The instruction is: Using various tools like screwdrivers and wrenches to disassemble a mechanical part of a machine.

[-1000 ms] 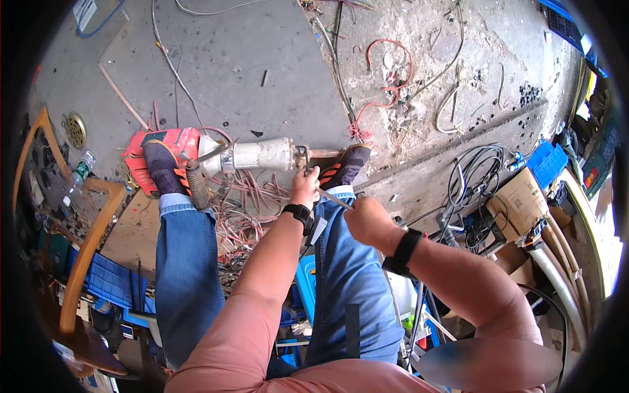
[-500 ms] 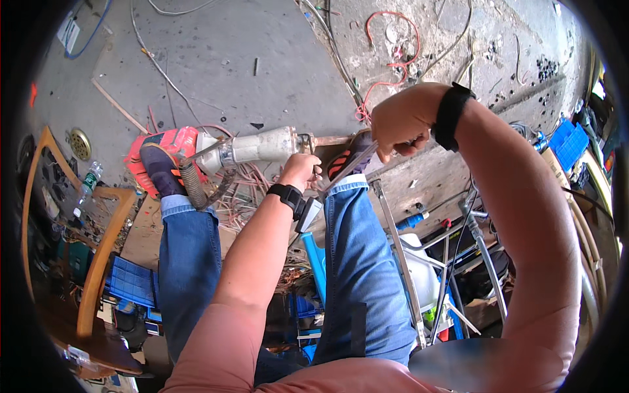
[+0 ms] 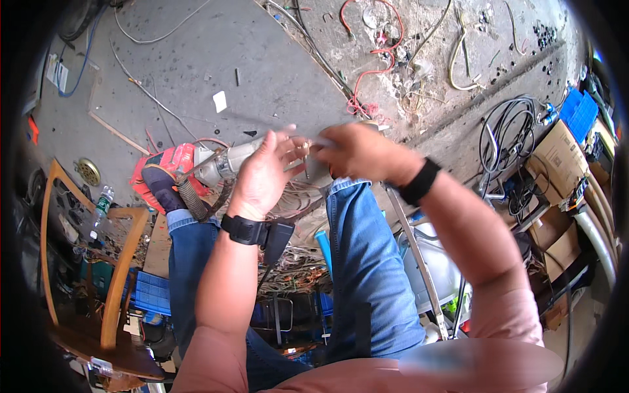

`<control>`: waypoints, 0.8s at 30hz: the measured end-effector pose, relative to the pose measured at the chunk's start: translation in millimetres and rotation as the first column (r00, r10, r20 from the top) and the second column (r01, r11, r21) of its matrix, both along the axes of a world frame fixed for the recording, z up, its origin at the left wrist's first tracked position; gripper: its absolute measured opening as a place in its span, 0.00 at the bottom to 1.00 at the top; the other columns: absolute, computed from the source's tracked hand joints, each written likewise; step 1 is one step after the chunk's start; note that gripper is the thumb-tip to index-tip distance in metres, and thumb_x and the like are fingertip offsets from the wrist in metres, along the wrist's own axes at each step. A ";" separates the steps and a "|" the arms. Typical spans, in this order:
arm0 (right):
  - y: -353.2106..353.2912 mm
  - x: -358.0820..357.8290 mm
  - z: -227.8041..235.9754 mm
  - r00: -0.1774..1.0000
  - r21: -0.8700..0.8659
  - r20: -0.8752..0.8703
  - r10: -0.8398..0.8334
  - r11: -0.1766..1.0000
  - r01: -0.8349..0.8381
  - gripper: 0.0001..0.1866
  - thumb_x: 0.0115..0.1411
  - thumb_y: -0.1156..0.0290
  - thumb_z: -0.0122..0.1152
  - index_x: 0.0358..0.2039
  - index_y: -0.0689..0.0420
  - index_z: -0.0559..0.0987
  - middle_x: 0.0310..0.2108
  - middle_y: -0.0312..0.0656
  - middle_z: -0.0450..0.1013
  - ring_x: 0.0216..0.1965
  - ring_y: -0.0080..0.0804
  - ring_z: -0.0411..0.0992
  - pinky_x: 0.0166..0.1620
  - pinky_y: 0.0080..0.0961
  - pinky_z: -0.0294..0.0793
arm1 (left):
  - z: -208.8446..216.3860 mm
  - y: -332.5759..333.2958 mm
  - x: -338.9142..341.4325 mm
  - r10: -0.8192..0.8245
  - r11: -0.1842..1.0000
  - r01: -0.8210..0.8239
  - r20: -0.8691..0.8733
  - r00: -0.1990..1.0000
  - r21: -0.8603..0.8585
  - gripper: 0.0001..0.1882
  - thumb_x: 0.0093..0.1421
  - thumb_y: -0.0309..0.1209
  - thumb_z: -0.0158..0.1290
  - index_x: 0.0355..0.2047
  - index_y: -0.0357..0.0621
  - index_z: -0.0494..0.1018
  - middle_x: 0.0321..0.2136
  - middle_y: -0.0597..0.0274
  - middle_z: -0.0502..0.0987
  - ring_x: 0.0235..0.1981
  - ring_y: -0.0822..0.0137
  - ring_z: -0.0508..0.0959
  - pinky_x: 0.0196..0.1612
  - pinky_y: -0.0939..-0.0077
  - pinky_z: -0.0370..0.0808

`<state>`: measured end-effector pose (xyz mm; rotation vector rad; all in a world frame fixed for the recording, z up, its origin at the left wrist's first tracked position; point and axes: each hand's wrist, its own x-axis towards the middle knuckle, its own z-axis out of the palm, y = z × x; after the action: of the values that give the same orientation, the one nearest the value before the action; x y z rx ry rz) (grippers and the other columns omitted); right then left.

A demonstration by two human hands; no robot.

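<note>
- Underfoot, the floor (image 3: 177, 85) is smooth, dull grey on one side and breaks into rough, stained concrete (image 3: 432, 98) on the other, with dark specks and scraps strewn over both.
- A red wire (image 3: 359, 82) snakes across the rough part; a coil of black cable (image 3: 490, 141) lies off to the person's right.
- A red and grey power tool (image 3: 167, 160) lies on the floor in front of the person, the left shoe (image 3: 160, 188) resting against its red casing, its nose running in behind the hands.
- The left hand (image 3: 262, 173) is held wide, fingers loosely spread, above the tool's front part; I can't tell whether its fingertips touch anything.
- The right hand (image 3: 367, 154) is curled tight around a grey object (image 3: 320, 141), too blurred to make out, just beside the left fingertips.
- On the person's left stands a curved wooden frame (image 3: 121, 281), with a round brass-coloured cover (image 3: 87, 171) beyond it and a blue plastic tray (image 3: 152, 291) nearby.
- As for labels, a clear bottle (image 3: 103, 204) wears a green one, too small to read from here; a cardboard box (image 3: 560, 154) carries small dark print, equally unreadable.
- A small white paper (image 3: 219, 101) lies on the smooth floor.
</note>
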<state>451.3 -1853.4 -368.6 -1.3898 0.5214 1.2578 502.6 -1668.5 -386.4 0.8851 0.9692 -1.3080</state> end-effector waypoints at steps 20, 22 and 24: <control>100.9 -93.8 -115.1 0.590 -0.510 0.444 0.675 0.731 -0.453 0.15 0.49 0.70 0.47 0.38 0.59 0.72 0.39 0.46 0.68 0.44 0.41 0.67 0.43 0.35 0.69 | -8.3 72.9 43.8 0.046 0.999 -0.045 0.085 0.995 -0.016 0.23 0.62 0.48 0.36 0.26 0.43 0.70 0.08 0.73 0.55 0.10 0.76 0.57 0.22 0.79 0.59; 99.1 -92.5 -116.2 0.642 -0.436 0.451 0.620 0.780 -0.448 0.16 0.49 0.69 0.48 0.38 0.59 0.72 0.40 0.48 0.67 0.44 0.42 0.67 0.43 0.35 0.69 | -10.3 71.7 43.4 0.003 1.000 -0.003 0.081 0.997 0.010 0.22 0.62 0.48 0.36 0.26 0.43 0.70 0.08 0.73 0.56 0.10 0.76 0.57 0.21 0.78 0.60; 101.5 -90.1 -112.7 0.640 -0.464 0.423 0.641 0.760 -0.454 0.16 0.49 0.68 0.48 0.38 0.59 0.72 0.40 0.50 0.67 0.44 0.43 0.67 0.42 0.36 0.70 | -9.8 68.3 44.2 0.012 1.000 -0.012 0.063 0.998 0.009 0.22 0.62 0.48 0.37 0.26 0.43 0.70 0.08 0.73 0.55 0.10 0.76 0.57 0.21 0.78 0.60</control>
<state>361.2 -1751.9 -481.3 -2.2216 -0.1673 1.1663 546.8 -1600.3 -396.2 0.9208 0.9304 -1.2594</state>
